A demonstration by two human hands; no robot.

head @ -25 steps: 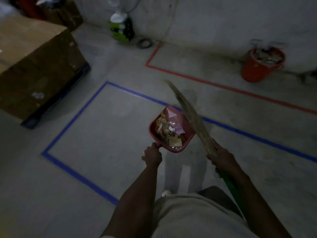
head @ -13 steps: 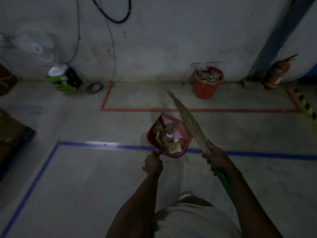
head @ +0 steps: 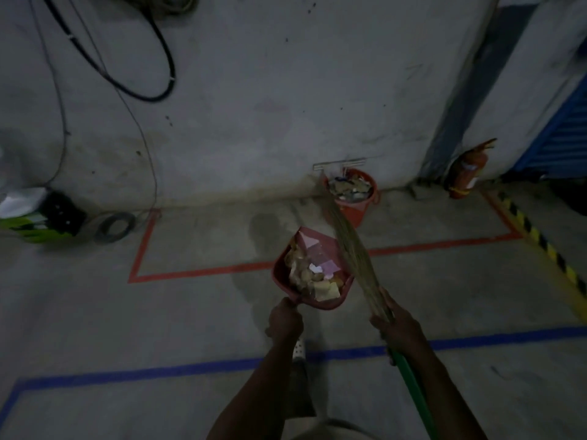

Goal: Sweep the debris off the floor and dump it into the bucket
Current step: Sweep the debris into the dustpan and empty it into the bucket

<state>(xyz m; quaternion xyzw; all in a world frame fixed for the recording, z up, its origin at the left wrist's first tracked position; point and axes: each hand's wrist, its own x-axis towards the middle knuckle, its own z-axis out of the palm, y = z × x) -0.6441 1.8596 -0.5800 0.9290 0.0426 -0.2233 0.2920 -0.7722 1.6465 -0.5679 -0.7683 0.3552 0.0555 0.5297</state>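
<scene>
Left hand (head: 284, 320): fingers curled tight round the handle of the red plastic dustpan (head: 280, 276); the handle itself is hidden under the fist. Pan is off the floor, held out in front, open end pointing away from the person and tilted up slightly.

Right hand (head: 395, 327): fingers wrapped round the straw broom (head: 352, 249) where the bristle bundle meets its green stick (head: 413, 385). Stick runs back under the right forearm. Bristles point up and away, lying just right of the pan. Cannot tell if they touch the pan's edge.

Debris (head: 313, 276) is in the dustpan: heap of tan, white and pink paper-like scraps piled toward the handle end.

Orange plastic bucket (head: 360, 212) stands on the grey concrete floor (head: 95, 312) against the wall, beyond the pan and a bit right, already holding scraps. Bristle tip overlaps the bucket's left rim in view; contact unclear.

Red tape outline (head: 197, 273) on the floor surrounds the bucket's zone; the pan hovers over its near line. Blue tape line (head: 158, 371) runs under the forearms.

Red fire extinguisher (head: 467, 173) sits right of the bucket, at the wall. Yellow-black hazard stripe (head: 540, 236) at far right. Black cable loop (head: 158, 68) hangs on the wall, upper left.
</scene>
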